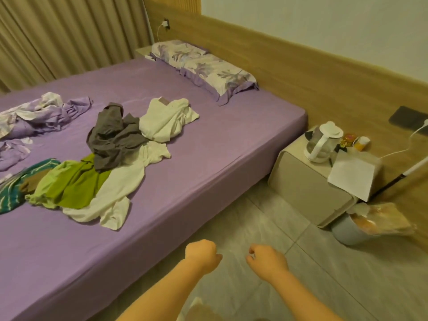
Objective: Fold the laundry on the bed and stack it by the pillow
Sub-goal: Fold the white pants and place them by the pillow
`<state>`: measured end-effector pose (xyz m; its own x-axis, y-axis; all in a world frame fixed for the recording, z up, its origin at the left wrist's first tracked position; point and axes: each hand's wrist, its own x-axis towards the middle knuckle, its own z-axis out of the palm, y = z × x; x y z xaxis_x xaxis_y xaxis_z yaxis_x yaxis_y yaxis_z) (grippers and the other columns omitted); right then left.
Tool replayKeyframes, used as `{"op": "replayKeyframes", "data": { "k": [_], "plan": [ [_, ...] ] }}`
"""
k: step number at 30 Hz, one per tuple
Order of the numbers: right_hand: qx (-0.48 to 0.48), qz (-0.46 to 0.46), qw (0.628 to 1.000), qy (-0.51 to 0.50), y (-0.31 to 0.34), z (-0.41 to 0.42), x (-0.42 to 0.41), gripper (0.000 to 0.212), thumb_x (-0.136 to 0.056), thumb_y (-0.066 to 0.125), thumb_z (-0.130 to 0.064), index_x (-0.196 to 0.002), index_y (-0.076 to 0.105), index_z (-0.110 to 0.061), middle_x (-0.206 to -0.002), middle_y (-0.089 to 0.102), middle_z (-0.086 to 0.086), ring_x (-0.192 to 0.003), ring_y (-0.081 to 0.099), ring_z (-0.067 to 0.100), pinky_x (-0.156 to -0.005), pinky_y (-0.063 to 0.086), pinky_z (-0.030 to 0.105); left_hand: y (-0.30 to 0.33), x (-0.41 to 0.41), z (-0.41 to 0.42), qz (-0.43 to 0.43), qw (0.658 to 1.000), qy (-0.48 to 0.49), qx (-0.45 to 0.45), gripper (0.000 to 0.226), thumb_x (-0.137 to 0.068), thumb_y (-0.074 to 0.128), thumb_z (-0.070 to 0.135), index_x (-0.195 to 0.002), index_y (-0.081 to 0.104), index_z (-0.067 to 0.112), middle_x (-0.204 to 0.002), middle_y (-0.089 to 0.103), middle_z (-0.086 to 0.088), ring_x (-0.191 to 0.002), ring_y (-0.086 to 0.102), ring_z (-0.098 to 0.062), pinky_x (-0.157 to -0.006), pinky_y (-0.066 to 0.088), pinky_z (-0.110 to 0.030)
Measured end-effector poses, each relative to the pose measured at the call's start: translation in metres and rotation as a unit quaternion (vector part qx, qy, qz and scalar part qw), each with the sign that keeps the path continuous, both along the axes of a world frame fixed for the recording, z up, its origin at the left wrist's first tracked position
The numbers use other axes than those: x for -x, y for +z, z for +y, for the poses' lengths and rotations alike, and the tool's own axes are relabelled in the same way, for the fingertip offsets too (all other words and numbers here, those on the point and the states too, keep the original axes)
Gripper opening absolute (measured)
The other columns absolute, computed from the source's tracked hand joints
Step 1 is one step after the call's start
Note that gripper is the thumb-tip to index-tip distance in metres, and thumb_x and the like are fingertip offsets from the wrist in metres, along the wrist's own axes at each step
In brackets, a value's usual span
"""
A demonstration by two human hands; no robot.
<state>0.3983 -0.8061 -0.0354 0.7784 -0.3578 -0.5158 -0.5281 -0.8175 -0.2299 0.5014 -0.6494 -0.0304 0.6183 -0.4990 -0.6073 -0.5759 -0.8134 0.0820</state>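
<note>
On bed (208, 158), unfolded laundry (111, 158) strewn diagonally toward pillow (206, 68).

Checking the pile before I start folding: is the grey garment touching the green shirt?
Touching. The head view shows the grey garment lying over the upper edge of the green shirt, with no purple sheet visible between them.

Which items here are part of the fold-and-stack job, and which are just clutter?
Job:
- grey garment
- white garments
- green garment
- striped teal garment
- pillow, the stacking spot
- bed

Lying about:
- kettle on the nightstand
- bin
- crumpled purple bedding; could be laundry, unclear
</note>
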Motion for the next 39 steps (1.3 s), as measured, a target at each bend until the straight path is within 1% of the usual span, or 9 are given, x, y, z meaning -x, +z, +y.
{"op": "replayKeyframes", "data": {
  "k": [5, 8, 14, 18, 22, 26, 29, 35, 39],
  "plan": [
    [-0.015, 0.009, 1.000, 0.012, -0.002, -0.018, -0.035, 0.033, -0.094, 0.040, -0.031, -0.115, 0.059, -0.014, -0.106, 0.066, 0.004, -0.094, 0.063, 0.021, -0.075, 0.049, 0.029, -0.004, -0.034, -0.013, 0.019, 1.000, 0.020, -0.008, 0.037, -0.098, 0.041, 0.039, -0.068, 0.044, 0.017, -0.067, 0.041, 0.001, -0.053, 0.034, -0.015, -0.057, 0.036, -0.031],
    [-0.026, 0.018, 0.999, 0.027, -0.007, -0.039, -0.060, 0.034, -0.094, 0.040, -0.032, -0.118, 0.057, -0.015, -0.106, 0.066, 0.003, -0.093, 0.063, 0.021, -0.074, 0.048, 0.029, -0.009, -0.055, -0.032, 0.025, 0.999, 0.038, -0.018, 0.030, -0.098, 0.041, 0.037, -0.079, 0.051, 0.015, -0.067, 0.041, 0.002, -0.054, 0.035, -0.015, -0.052, 0.033, -0.029],
    [-0.024, 0.021, 0.996, 0.083, -0.013, -0.106, -0.108, 0.033, -0.095, 0.041, -0.032, -0.121, 0.054, -0.017, -0.107, 0.065, 0.003, -0.093, 0.062, 0.021, -0.073, 0.048, 0.028, -0.012, -0.086, -0.097, 0.033, 0.996, 0.075, -0.024, 0.029, -0.099, 0.041, 0.037, -0.082, 0.050, 0.016, -0.064, 0.037, 0.002, -0.053, 0.032, -0.016, -0.056, 0.035, -0.033],
    [-0.014, 0.032, 0.992, 0.119, -0.013, -0.162, -0.147, 0.033, -0.095, 0.041, -0.032, -0.120, 0.054, -0.017, -0.110, 0.064, 0.004, -0.097, 0.061, 0.022, -0.078, 0.048, 0.030, -0.007, -0.109, -0.147, 0.029, 0.993, 0.115, -0.009, 0.035, -0.098, 0.040, 0.038, -0.070, 0.043, 0.018, -0.065, 0.038, 0.001, -0.052, 0.031, -0.016, -0.051, 0.030, -0.029],
    [-0.013, 0.056, 0.985, 0.163, -0.012, -0.199, -0.186, 0.029, -0.096, 0.040, -0.032, -0.116, 0.054, -0.016, -0.114, 0.062, 0.005, -0.099, 0.060, 0.024, -0.080, 0.047, 0.032, -0.004, -0.130, -0.181, 0.033, 0.987, 0.157, -0.002, 0.033, -0.098, 0.039, 0.040, -0.079, 0.048, 0.015, -0.074, 0.047, -0.003, -0.063, 0.042, -0.023, -0.057, 0.035, -0.031],
    [-0.013, 0.066, 0.976, 0.208, -0.014, -0.218, -0.216, 0.030, -0.096, 0.041, -0.033, -0.117, 0.053, -0.015, -0.115, 0.061, 0.006, -0.100, 0.059, 0.025, -0.078, 0.046, 0.031, -0.002, -0.145, -0.194, 0.044, 0.978, 0.205, -0.011, 0.034, -0.098, 0.040, 0.041, -0.078, 0.049, 0.015, -0.065, 0.042, 0.001, -0.059, 0.040, -0.020, -0.058, 0.036, -0.031],
    [-0.007, 0.078, 0.968, 0.237, -0.014, -0.223, -0.239, 0.029, -0.096, 0.041, -0.035, -0.114, 0.053, -0.015, -0.113, 0.061, 0.006, -0.100, 0.060, 0.025, -0.072, 0.042, 0.030, -0.001, -0.158, -0.193, 0.049, 0.972, 0.230, -0.021, 0.034, -0.098, 0.040, 0.041, -0.078, 0.051, 0.015, -0.072, 0.050, -0.001, -0.056, 0.040, -0.018, -0.057, 0.037, -0.032],
    [-0.008, 0.075, 0.964, 0.256, -0.013, -0.212, -0.293, 0.027, -0.095, 0.043, -0.036, -0.110, 0.055, -0.017, -0.112, 0.061, 0.004, -0.099, 0.059, 0.025, -0.071, 0.041, 0.029, -0.007, -0.203, -0.177, 0.053, 0.969, 0.242, -0.023, 0.032, -0.098, 0.040, 0.042, -0.093, 0.057, 0.016, -0.087, 0.058, -0.006, -0.076, 0.054, -0.026, -0.066, 0.045, -0.034],
    [-0.004, 0.069, 0.961, 0.266, -0.008, -0.198, -0.332, 0.027, -0.096, 0.041, -0.034, -0.112, 0.055, -0.016, -0.113, 0.061, 0.005, -0.083, 0.050, 0.022, -0.069, 0.039, 0.028, -0.004, -0.245, -0.164, 0.039, 0.969, 0.244, -0.011, 0.038, -0.099, 0.039, 0.043, -0.072, 0.044, 0.017, -0.072, 0.045, -0.004, -0.069, 0.045, -0.026, -0.069, 0.044, -0.036]
  ]
}}
